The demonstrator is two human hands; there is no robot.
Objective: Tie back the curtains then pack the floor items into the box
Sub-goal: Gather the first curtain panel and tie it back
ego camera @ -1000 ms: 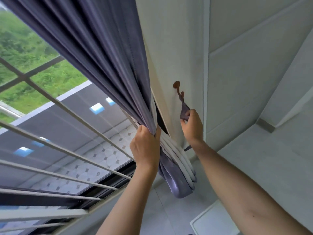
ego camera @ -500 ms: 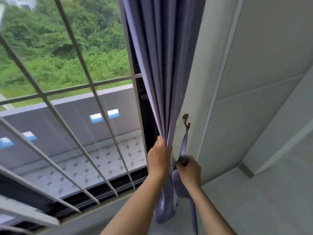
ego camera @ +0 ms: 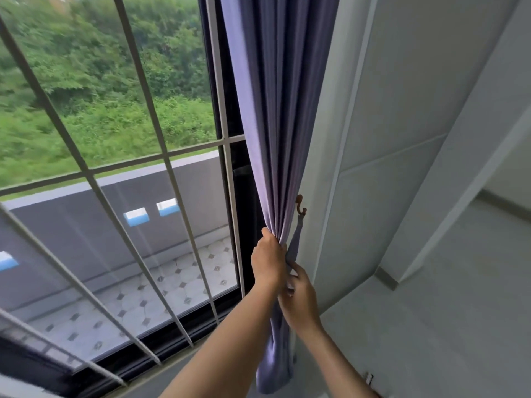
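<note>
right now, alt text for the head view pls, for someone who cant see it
A left hand grips a gathered purple curtain beside a barred window, while the right hand holds a tieback strap hanging from a wall hook.

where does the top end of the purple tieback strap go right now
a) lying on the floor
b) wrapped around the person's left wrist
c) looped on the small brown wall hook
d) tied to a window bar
c: the tieback strap runs up from the right hand to the brown hook on the wall beside the curtain, which the left hand holds bunched.
</note>
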